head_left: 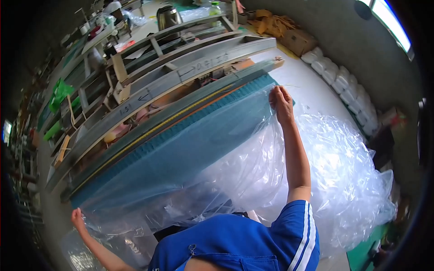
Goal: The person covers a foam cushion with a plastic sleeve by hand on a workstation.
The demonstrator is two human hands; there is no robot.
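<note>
A wide sheet of clear plastic film (181,162) is stretched between my two hands over a long bench with a teal surface (135,167). At the far right end of the bench, my right hand (282,103) is closed, pinching a corner of the film. My left hand (77,218) is closed at the near left end, by the film's other corner. Between the hands the film lies over the teal surface and hangs down in folds toward my body. Along the bench's back edge runs a yellow measuring tape (167,116).
Beyond the bench stands a metal frame (158,86) with handwritten marks. A big heap of crumpled clear film (334,180) lies to my right. White wrapped bundles (341,81) line the wall near a cardboard box (298,41). Farther back is a metal kettle (168,18).
</note>
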